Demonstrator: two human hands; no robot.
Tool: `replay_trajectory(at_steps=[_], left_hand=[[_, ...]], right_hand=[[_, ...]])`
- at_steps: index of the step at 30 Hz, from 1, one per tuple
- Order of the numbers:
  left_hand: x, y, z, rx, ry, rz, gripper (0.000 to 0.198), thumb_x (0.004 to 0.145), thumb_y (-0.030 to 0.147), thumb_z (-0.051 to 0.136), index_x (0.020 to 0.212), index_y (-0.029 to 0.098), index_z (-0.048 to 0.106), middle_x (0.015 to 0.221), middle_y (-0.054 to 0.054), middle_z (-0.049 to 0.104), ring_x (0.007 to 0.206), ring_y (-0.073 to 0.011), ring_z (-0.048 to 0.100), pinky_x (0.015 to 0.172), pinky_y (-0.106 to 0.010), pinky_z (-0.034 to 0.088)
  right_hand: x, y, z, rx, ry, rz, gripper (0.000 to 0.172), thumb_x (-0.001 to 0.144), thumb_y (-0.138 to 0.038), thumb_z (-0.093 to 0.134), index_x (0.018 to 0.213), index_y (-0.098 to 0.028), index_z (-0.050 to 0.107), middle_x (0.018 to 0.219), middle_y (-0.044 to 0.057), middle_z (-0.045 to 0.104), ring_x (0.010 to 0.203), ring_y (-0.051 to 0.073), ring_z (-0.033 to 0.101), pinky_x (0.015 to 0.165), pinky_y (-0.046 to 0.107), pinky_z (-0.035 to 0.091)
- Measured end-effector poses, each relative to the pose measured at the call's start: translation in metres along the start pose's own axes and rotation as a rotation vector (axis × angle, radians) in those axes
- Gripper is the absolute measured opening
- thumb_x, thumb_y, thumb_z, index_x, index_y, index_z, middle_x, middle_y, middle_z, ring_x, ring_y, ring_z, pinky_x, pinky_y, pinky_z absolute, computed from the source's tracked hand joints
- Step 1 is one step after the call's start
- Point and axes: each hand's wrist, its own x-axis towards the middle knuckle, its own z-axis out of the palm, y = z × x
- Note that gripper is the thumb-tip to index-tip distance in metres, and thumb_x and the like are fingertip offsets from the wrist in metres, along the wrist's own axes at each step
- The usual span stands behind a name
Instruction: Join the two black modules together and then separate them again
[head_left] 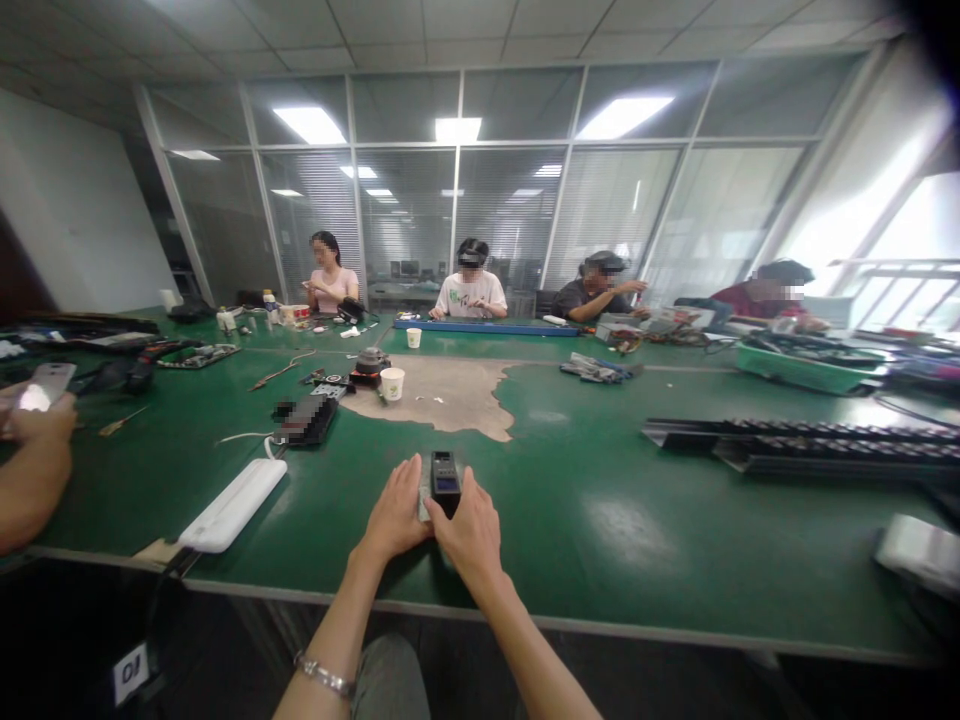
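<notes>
A small black box-shaped device [445, 474] with a little screen on its upper face stands on the green table in front of me. My left hand [396, 512] presses along its left side, fingers together and pointing forward. A pale greyish piece [424, 504] shows between that hand and the device; I cannot make out what it is. Around the right side, my right hand [471, 525] grips the device, its thumb reaching across the near end. The device's lower part is hidden by my hands.
Left lie a white power strip [234, 505] and a dark device [307, 415]. Paper cups [392, 385] stand ahead by a worn patch. Right are metal rails [810, 445], gloves [598, 368] and a green basket [810, 367]. A person's hand [43, 415] holds a phone; several people sit opposite.
</notes>
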Motion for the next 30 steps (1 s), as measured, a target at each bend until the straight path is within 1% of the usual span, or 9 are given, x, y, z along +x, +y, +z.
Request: replay_trajectory(at_steps=[3,6,9,13,15,17,21,24,30], left_hand=[[0.001,0.0,-0.001,0.019,-0.009,0.0,0.083,0.074,0.025,0.054,0.147,0.003,0.022,0.152,-0.02,0.03,0.142,-0.0333,0.025,0.117,-0.05,0.026],[0.001,-0.001,0.0,0.025,-0.014,0.0,0.08,0.077,0.03,0.056,0.146,0.004,0.027,0.151,-0.02,0.032,0.141,-0.0337,0.026,0.116,-0.051,0.027],[0.001,-0.003,0.001,0.018,-0.024,-0.013,0.08,0.078,0.04,0.061,0.145,0.007,0.031,0.15,-0.019,0.034,0.141,-0.0339,0.027,0.116,-0.051,0.028],[0.002,-0.005,0.002,0.017,-0.035,-0.031,0.081,0.077,0.057,0.064,0.141,0.013,0.039,0.149,-0.016,0.039,0.141,-0.0334,0.028,0.116,-0.051,0.027],[0.002,-0.005,0.002,0.022,-0.049,-0.027,0.079,0.077,0.061,0.064,0.139,0.016,0.043,0.148,-0.014,0.04,0.141,-0.0332,0.027,0.116,-0.052,0.026],[0.002,-0.005,0.001,0.028,-0.065,-0.031,0.078,0.077,0.063,0.064,0.138,0.016,0.045,0.148,-0.014,0.04,0.142,-0.0333,0.026,0.116,-0.052,0.026],[0.003,-0.003,-0.001,0.043,-0.079,-0.053,0.081,0.078,0.066,0.062,0.139,0.015,0.045,0.149,-0.014,0.038,0.142,-0.0331,0.025,0.116,-0.05,0.026],[0.003,-0.001,-0.002,0.056,-0.093,-0.065,0.084,0.079,0.069,0.059,0.14,0.012,0.044,0.15,-0.016,0.038,0.142,-0.0333,0.026,0.116,-0.048,0.026],[0.004,0.001,-0.003,0.061,-0.095,-0.083,0.087,0.079,0.072,0.055,0.14,0.012,0.043,0.15,-0.016,0.036,0.142,-0.0331,0.026,0.116,-0.047,0.026]], right_hand=[[0.0,0.0,0.003,0.031,0.012,-0.006,0.064,0.082,-0.045,0.057,0.134,-0.01,0.047,0.123,0.018,0.061,0.119,0.031,0.052,0.096,0.039,0.039],[0.001,0.0,0.002,0.089,0.03,-0.016,0.045,0.083,-0.042,0.056,0.12,-0.016,0.058,0.109,0.013,0.066,0.109,0.028,0.058,0.091,0.035,0.041],[0.006,-0.004,-0.006,0.179,0.058,-0.047,0.035,0.083,-0.04,0.057,0.11,-0.019,0.061,0.101,0.009,0.068,0.1,0.025,0.061,0.087,0.033,0.043],[0.017,-0.006,-0.024,0.315,0.12,-0.098,0.037,0.084,-0.041,0.056,0.114,-0.02,0.06,0.103,0.007,0.068,0.098,0.022,0.062,0.086,0.03,0.043],[0.022,0.001,-0.031,0.357,0.159,-0.093,0.04,0.085,-0.043,0.055,0.119,-0.021,0.057,0.108,0.007,0.067,0.099,0.021,0.062,0.087,0.03,0.043],[0.024,0.014,-0.035,0.346,0.195,-0.081,0.043,0.086,-0.044,0.053,0.122,-0.021,0.056,0.11,0.007,0.067,0.102,0.022,0.061,0.089,0.032,0.043],[0.02,0.049,-0.032,0.222,0.212,-0.062,0.045,0.085,-0.044,0.054,0.12,-0.017,0.057,0.111,0.01,0.066,0.105,0.025,0.059,0.092,0.035,0.042],[0.014,0.067,-0.027,0.14,0.2,-0.063,0.045,0.085,-0.044,0.054,0.12,-0.015,0.057,0.11,0.012,0.065,0.107,0.026,0.058,0.093,0.036,0.041],[0.01,0.071,-0.025,0.07,0.197,-0.036,0.045,0.085,-0.045,0.054,0.119,-0.016,0.058,0.11,0.013,0.065,0.108,0.026,0.058,0.094,0.036,0.041]])
